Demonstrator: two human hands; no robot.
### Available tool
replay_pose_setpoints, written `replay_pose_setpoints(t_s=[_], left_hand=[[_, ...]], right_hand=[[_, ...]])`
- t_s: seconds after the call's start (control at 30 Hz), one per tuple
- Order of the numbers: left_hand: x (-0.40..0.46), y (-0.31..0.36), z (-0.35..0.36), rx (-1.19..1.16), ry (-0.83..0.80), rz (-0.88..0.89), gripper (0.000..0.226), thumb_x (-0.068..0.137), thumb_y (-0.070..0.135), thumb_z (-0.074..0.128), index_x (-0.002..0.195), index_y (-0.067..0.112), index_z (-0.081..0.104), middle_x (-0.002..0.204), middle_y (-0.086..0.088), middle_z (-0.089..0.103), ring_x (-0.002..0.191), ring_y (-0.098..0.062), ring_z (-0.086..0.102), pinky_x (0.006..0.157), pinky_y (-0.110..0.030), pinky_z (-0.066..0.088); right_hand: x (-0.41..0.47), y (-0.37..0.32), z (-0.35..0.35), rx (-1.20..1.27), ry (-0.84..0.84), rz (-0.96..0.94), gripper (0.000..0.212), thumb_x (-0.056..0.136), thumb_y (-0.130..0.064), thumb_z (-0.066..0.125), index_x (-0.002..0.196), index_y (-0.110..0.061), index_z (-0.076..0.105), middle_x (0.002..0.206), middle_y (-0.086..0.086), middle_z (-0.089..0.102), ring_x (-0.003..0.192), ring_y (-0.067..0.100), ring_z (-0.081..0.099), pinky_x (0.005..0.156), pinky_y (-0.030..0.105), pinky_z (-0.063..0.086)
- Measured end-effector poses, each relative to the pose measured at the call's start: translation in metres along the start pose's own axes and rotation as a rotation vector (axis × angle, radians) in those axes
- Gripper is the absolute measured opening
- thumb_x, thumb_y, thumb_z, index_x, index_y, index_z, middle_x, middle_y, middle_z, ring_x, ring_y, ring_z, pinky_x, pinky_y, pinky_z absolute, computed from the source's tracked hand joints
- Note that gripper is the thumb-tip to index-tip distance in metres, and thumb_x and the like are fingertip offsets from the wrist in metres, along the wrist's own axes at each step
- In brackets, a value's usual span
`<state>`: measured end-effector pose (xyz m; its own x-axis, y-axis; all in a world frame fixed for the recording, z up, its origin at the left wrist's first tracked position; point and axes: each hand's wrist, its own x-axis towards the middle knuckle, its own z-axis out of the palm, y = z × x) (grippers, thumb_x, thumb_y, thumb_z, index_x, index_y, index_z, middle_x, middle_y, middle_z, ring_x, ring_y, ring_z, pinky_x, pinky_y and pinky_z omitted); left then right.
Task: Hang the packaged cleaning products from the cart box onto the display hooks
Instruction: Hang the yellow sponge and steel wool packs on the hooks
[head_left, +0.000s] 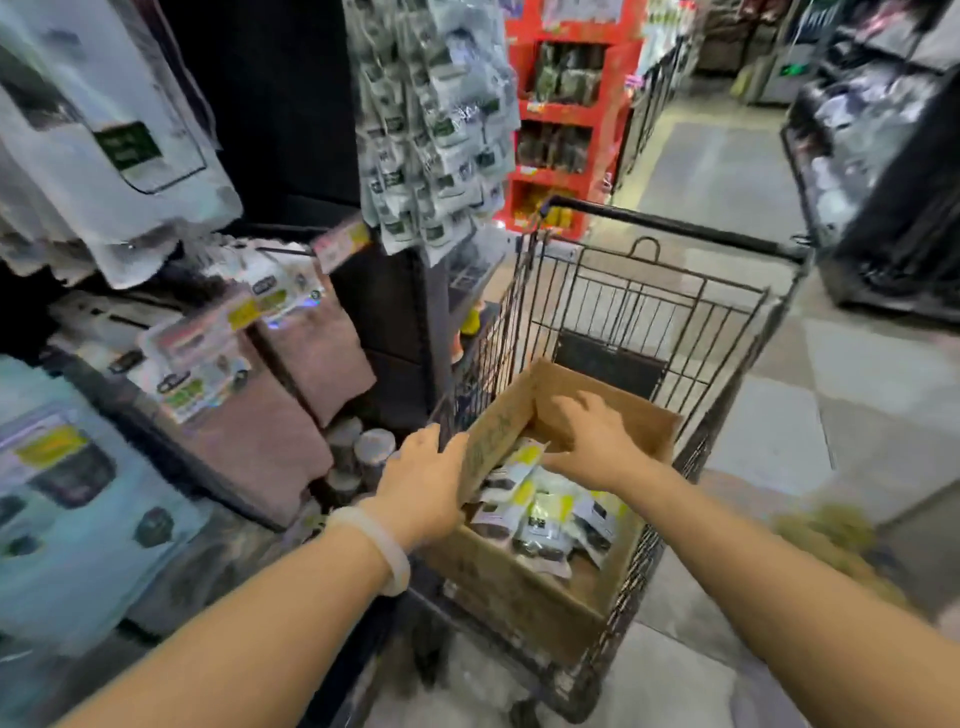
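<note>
Both bare forearms reach forward from the near edge toward a cardboard box (524, 597) that sits in a wire shopping cart (649, 312). Packaged cleaning products (540, 512), white pouches with yellow and dark print, lie loosely heaped in the near part of the box, none of them on a hook. Resting on the box's left wall, the left hand (421, 483) has its fingers curled over the cardboard rim, gripping that edge; a pale bangle (382, 545) circles its wrist. Inside the box, the right hand (587, 434) is lowered palm down with fingers spread fairly wide just above the far packets, the thumb touching the top of 1 pouch; whether it actually holds anything cannot be told. Left of the cart, display hooks (291, 251) carry hanging goods: grey-white packets (436, 130) in a dense cluster above, pink cloths (311, 358) with printed cards lower down, and larger pale packages at the far left. Beyond the cart stands a red display stand (566, 114) along the aisle floor (727, 171).
</note>
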<state>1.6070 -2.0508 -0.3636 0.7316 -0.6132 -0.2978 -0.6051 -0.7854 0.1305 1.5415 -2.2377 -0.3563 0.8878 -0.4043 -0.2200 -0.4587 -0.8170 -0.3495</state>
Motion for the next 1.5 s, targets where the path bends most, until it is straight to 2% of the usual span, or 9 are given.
replay_pose_setpoints(t_s=[0.3, 0.57, 0.7, 0.77, 1.0, 1.17, 1.33, 1.4, 1.5], left_hand=[[0.101, 0.029, 0.062, -0.005, -0.205, 0.103, 0.079, 0.082, 0.037, 0.064, 0.145, 0.020, 0.019, 0.149, -0.013, 0.023, 0.137, -0.034, 0.024, 0.107, -0.045, 0.035], [0.221, 0.018, 0.145, -0.164, -0.388, 0.054, 0.078, 0.085, 0.029, 0.063, 0.147, 0.022, 0.017, 0.150, -0.012, 0.024, 0.138, -0.033, 0.023, 0.110, -0.039, 0.029], [0.263, 0.006, 0.189, -0.164, -0.456, 0.025, 0.086, 0.078, 0.021, 0.068, 0.146, 0.028, 0.015, 0.149, -0.008, 0.027, 0.136, -0.031, 0.028, 0.109, -0.038, 0.033], [0.277, 0.001, 0.208, -0.169, -0.492, 0.029, 0.092, 0.075, 0.021, 0.070, 0.147, 0.028, 0.013, 0.147, -0.007, 0.029, 0.134, -0.030, 0.032, 0.107, -0.037, 0.035], [0.316, -0.006, 0.255, -0.253, -0.611, -0.071, 0.097, 0.082, 0.025, 0.064, 0.150, 0.018, -0.005, 0.156, -0.011, 0.012, 0.141, -0.030, 0.022, 0.112, -0.035, 0.026], [0.320, -0.007, 0.267, -0.316, -0.690, -0.047, 0.091, 0.085, 0.013, 0.058, 0.151, 0.023, -0.004, 0.150, -0.013, 0.029, 0.138, -0.030, 0.031, 0.112, -0.038, 0.030], [0.319, -0.004, 0.258, -0.414, -0.552, -0.079, 0.061, 0.090, 0.005, 0.044, 0.147, 0.018, 0.026, 0.146, -0.012, 0.036, 0.136, -0.029, 0.032, 0.114, -0.035, 0.026], [0.322, 0.002, 0.251, -0.534, -0.462, -0.157, 0.047, 0.095, 0.012, 0.042, 0.141, 0.015, 0.035, 0.141, -0.014, 0.040, 0.130, -0.029, 0.039, 0.111, -0.038, 0.030], [0.325, 0.010, 0.246, -0.636, -0.387, -0.202, 0.047, 0.096, 0.030, 0.043, 0.141, 0.015, 0.035, 0.138, -0.015, 0.041, 0.126, -0.030, 0.043, 0.109, -0.041, 0.034]], right_hand=[[0.041, 0.072, 0.089, 0.235, -0.231, 0.261, 0.081, 0.082, -0.039, 0.066, 0.146, -0.020, 0.020, 0.153, 0.011, 0.016, 0.139, 0.032, 0.023, 0.110, 0.039, 0.028], [0.133, 0.102, 0.175, 0.523, -0.194, 0.509, 0.079, 0.081, -0.033, 0.067, 0.145, -0.019, 0.023, 0.143, 0.011, 0.034, 0.130, 0.029, 0.038, 0.104, 0.034, 0.035], [0.175, 0.113, 0.225, 0.677, -0.203, 0.603, 0.078, 0.083, -0.031, 0.066, 0.145, -0.014, 0.022, 0.147, 0.008, 0.034, 0.131, 0.025, 0.039, 0.092, 0.022, 0.035], [0.188, 0.118, 0.248, 0.718, -0.201, 0.631, 0.077, 0.082, -0.032, 0.067, 0.144, -0.012, 0.026, 0.145, 0.011, 0.038, 0.128, 0.027, 0.043, 0.097, 0.028, 0.041], [0.236, 0.128, 0.294, 0.866, -0.147, 0.764, 0.101, 0.079, -0.048, 0.066, 0.149, -0.012, 0.002, 0.156, 0.012, 0.017, 0.140, 0.028, 0.027, 0.105, 0.035, 0.033], [0.261, 0.119, 0.313, 0.929, -0.086, 0.843, 0.114, 0.070, -0.048, 0.075, 0.147, -0.007, 0.001, 0.151, 0.017, 0.027, 0.136, 0.031, 0.032, 0.101, 0.033, 0.035], [0.253, 0.127, 0.312, 0.963, -0.029, 0.874, 0.093, 0.072, -0.030, 0.078, 0.140, -0.007, 0.021, 0.138, 0.015, 0.045, 0.123, 0.029, 0.049, 0.100, 0.035, 0.042], [0.242, 0.134, 0.303, 0.961, -0.042, 0.864, 0.078, 0.071, -0.026, 0.079, 0.131, -0.010, 0.032, 0.127, 0.011, 0.054, 0.109, 0.024, 0.058, 0.091, 0.034, 0.050], [0.223, 0.149, 0.285, 1.037, -0.049, 0.817, 0.056, 0.072, -0.016, 0.078, 0.114, -0.018, 0.040, 0.100, -0.002, 0.064, 0.073, 0.002, 0.061, 0.052, 0.013, 0.049]])
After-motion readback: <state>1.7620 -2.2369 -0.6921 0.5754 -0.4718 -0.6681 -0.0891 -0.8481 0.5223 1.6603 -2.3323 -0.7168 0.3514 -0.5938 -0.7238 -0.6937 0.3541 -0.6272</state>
